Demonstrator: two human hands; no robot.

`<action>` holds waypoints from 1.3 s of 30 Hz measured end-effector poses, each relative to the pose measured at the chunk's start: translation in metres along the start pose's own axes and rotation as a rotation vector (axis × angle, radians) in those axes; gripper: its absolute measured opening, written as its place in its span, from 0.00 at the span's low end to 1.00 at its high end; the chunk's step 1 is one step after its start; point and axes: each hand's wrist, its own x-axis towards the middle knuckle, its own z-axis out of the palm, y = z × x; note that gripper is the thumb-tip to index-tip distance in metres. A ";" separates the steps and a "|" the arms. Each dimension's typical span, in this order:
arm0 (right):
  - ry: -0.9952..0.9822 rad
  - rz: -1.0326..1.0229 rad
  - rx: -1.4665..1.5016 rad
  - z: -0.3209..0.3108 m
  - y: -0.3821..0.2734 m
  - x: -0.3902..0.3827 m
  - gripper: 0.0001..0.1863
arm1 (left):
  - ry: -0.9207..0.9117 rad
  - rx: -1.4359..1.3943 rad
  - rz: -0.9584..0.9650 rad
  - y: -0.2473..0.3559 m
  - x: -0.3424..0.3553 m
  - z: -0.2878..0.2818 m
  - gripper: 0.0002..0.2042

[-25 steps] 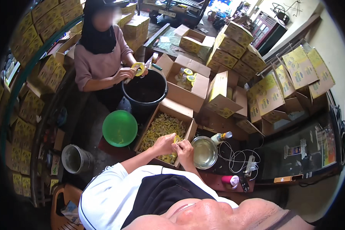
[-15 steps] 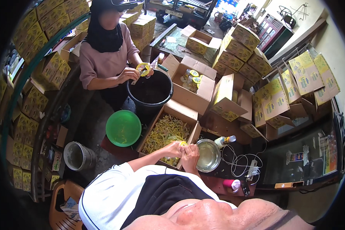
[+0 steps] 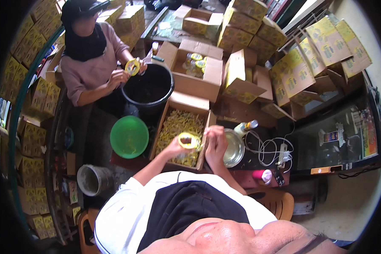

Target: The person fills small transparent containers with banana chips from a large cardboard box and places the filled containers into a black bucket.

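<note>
My left hand (image 3: 173,147) holds a small round yellow-lidded jar (image 3: 189,140) over an open cardboard box (image 3: 164,122) full of yellow pieces. My right hand (image 3: 216,139) is at the jar's right side, fingers touching its rim. A steel bowl (image 3: 235,148) sits just right of my right hand. Across from me a person in a pink top holds another yellow round jar (image 3: 132,67) in both hands above a black bucket (image 3: 148,89).
A green plastic basin (image 3: 129,136) lies left of the box, a grey bucket (image 3: 92,179) lower left. An open carton with yellow-lidded jars (image 3: 197,63) stands behind. Stacked yellow cartons (image 3: 317,46) fill the right and left. A white cable and power strip (image 3: 279,154), and a small bottle (image 3: 245,127), lie at right.
My hands have lifted a yellow jar up from the box and brought it between them. The person opposite keeps working a jar over the black bucket.
</note>
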 end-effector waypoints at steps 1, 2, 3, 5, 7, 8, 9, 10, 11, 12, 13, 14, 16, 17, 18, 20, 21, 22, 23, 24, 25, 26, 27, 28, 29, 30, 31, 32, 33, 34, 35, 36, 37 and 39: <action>-0.052 0.107 -0.107 -0.003 -0.002 0.002 0.05 | 0.029 -0.005 0.103 -0.004 0.006 -0.005 0.24; -0.042 0.242 -0.070 -0.006 0.008 -0.003 0.07 | 0.047 0.064 0.188 0.005 0.011 -0.007 0.22; -0.068 0.368 0.007 -0.006 0.012 -0.008 0.10 | 0.088 0.193 0.267 0.016 0.009 -0.011 0.22; -0.110 0.438 -0.055 -0.010 0.019 -0.017 0.11 | 0.147 0.272 0.275 0.033 0.003 -0.016 0.23; -0.150 0.442 -0.107 -0.009 0.024 -0.022 0.11 | 0.170 0.315 0.270 0.051 -0.006 -0.015 0.23; -0.185 0.388 -0.130 -0.010 0.026 -0.023 0.10 | 0.158 0.338 0.281 0.055 -0.008 -0.014 0.24; -0.219 0.333 -0.152 -0.011 0.024 -0.026 0.09 | 0.155 0.397 0.280 0.059 -0.013 -0.010 0.25; -0.211 0.336 -0.156 -0.010 0.021 -0.026 0.09 | 0.146 0.397 0.281 0.058 -0.013 -0.008 0.25; -0.292 0.350 -0.184 -0.008 0.016 -0.025 0.09 | 0.116 0.443 0.266 0.056 -0.014 -0.003 0.25; -0.374 0.363 -0.211 -0.006 0.013 -0.026 0.10 | 0.087 0.488 0.251 0.052 -0.017 0.001 0.25; -0.430 0.250 -0.319 -0.005 0.012 -0.026 0.14 | 0.037 0.464 0.275 0.050 -0.019 0.004 0.26; -0.454 0.096 -0.428 -0.004 0.011 -0.024 0.17 | -0.017 0.452 0.213 0.054 -0.019 0.007 0.25; -0.692 0.044 -0.600 -0.004 0.017 -0.029 0.19 | -0.078 0.448 0.214 0.050 -0.022 0.014 0.25; -0.724 -0.006 -0.671 -0.002 0.018 -0.031 0.20 | -0.138 0.477 0.165 0.046 -0.022 0.014 0.26; -0.735 -0.053 -0.704 -0.001 0.023 -0.037 0.19 | -0.193 0.507 0.113 0.042 -0.023 0.013 0.26; -0.768 -0.156 -0.703 -0.001 0.032 -0.046 0.14 | -0.244 0.537 0.048 0.060 -0.029 0.012 0.24; -0.766 -0.185 -0.690 -0.002 0.036 -0.048 0.13 | -0.321 0.575 0.033 0.052 -0.024 0.005 0.24; -0.771 -0.209 -0.675 -0.003 0.035 -0.049 0.11 | -0.398 0.608 0.009 0.052 -0.024 0.002 0.24; -0.795 -0.246 -0.623 -0.005 0.035 -0.047 0.09 | -0.420 0.593 -0.003 0.052 -0.026 -0.001 0.24; -0.787 -0.265 -0.621 -0.006 0.036 -0.044 0.09 | -0.442 0.578 -0.016 0.052 -0.026 -0.004 0.25; -0.778 -0.273 -0.583 -0.007 0.036 -0.043 0.08 | -0.443 0.511 0.001 0.055 -0.027 -0.004 0.25; -0.768 -0.281 -0.546 -0.008 0.037 -0.041 0.08 | -0.435 0.521 0.008 0.058 -0.027 -0.004 0.25; -0.704 -0.302 -0.497 -0.007 0.038 -0.040 0.07 | -0.454 0.499 0.021 0.062 -0.027 -0.003 0.25; -0.702 -0.307 -0.494 -0.006 0.036 -0.039 0.07 | -0.476 0.472 0.029 0.064 -0.027 -0.003 0.25; -0.664 -0.260 -0.453 -0.006 0.034 -0.037 0.07 | -0.465 0.483 0.038 0.065 -0.027 -0.004 0.26; -0.626 -0.213 -0.412 -0.004 0.033 -0.036 0.08 | -0.463 0.486 0.040 0.067 -0.025 -0.007 0.26; -0.610 -0.170 -0.335 -0.006 0.034 -0.035 0.08 | -0.459 0.506 0.053 0.070 -0.024 -0.006 0.26; -0.607 -0.168 -0.339 -0.008 0.032 -0.037 0.08 | -0.456 0.525 0.067 0.072 -0.024 -0.004 0.27; -0.576 0.023 -0.279 -0.011 0.031 -0.038 0.09 | -0.438 0.535 0.085 0.075 -0.026 -0.001 0.28; -0.541 0.214 -0.219 -0.013 0.030 -0.037 0.10 | -0.445 0.534 0.086 0.075 -0.026 0.003 0.28; -0.485 0.203 -0.180 -0.013 0.034 -0.037 0.13 | -0.375 0.537 0.121 0.073 -0.027 0.008 0.28; -0.479 0.206 -0.185 -0.014 0.037 -0.037 0.13 | -0.305 0.540 0.157 0.072 -0.029 0.013 0.28; -0.425 0.296 -0.178 -0.013 0.038 -0.037 0.15 | -0.256 0.585 0.202 0.073 -0.030 0.018 0.28; -0.301 0.343 -0.165 -0.012 0.047 -0.035 0.19 | -0.163 0.645 0.249 0.070 -0.028 0.031 0.26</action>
